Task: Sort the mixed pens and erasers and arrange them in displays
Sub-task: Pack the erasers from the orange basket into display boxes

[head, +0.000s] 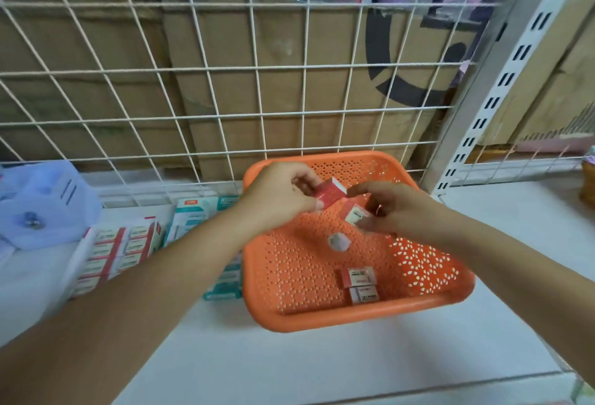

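Head view looks down along two bare forearms that reach forward from the near edge of a white shelf board (322, 366) and meet over an orange perforated plastic basket (354, 319). The left hand (280, 195) is raised above the basket's far left corner, thumb below and curled fingers above, pinching a small red-sleeved rectangular eraser (330, 193) that tilts with its white end up toward the right. The right hand (389, 211) comes in over the right rim, palm turned down, its fingers curled round a second, white-labelled eraser (355, 214) held just below the first. Its index finger stretches toward the white end of the red-sleeved one (whether it actually touches is lost in the blur). On the basket floor, close to its near edge, two more sleeved erasers (358, 276) lie side by side and touching, printed faces up, and a pale round patch (338, 242) marks the middle of the floor. Just beside the basket's left rim lie teal-and-white cardboard packs (199, 214). Further left stands an open red-and-white display carton (119, 250) filled with rows of erasers, and a translucent blue plastic bin (42, 201) sits at the shelf's left end. A white wire grid panel (225, 114) rises along the back edge with brown cardboard (273, 50) behind it, and a white slotted metal upright (502, 82) stands at the back right.
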